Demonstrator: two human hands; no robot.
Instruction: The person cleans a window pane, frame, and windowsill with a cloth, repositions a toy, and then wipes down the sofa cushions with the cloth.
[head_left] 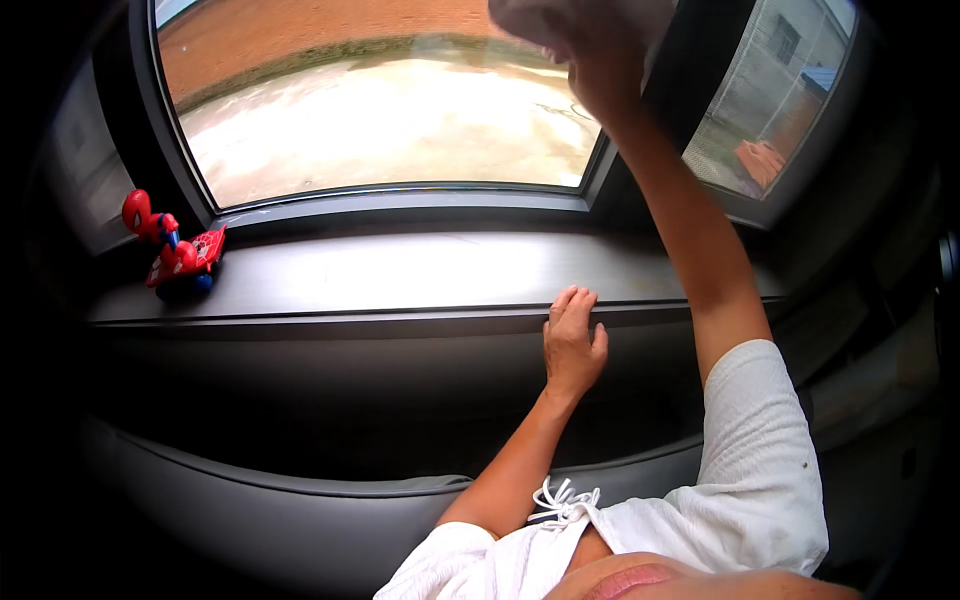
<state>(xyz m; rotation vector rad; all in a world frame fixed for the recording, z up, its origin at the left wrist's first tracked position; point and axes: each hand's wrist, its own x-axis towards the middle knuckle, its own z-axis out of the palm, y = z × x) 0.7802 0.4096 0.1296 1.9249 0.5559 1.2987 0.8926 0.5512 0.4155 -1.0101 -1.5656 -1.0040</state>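
My left hand (573, 345) rests on the front edge of the window sill (400, 270), its fingers stretched out and holding nothing. High at the top of the view, my right hand (606, 85) reaches up to the window (390, 120), wrapped about a pale, crumpled cloth (545, 22). The cloth is blurred and partly cut off by the frame's upper edge, and most of the right fingers are hidden. The cloth appears against the glass near the dark frame on the right.
A red and blue Spider-Man toy on a skateboard (180, 247) stands at the sill's left end. Below the sill runs a grey padded backrest (300, 505). A dark window frame (690, 75) divides the main pane from a narrower right pane (775, 110).
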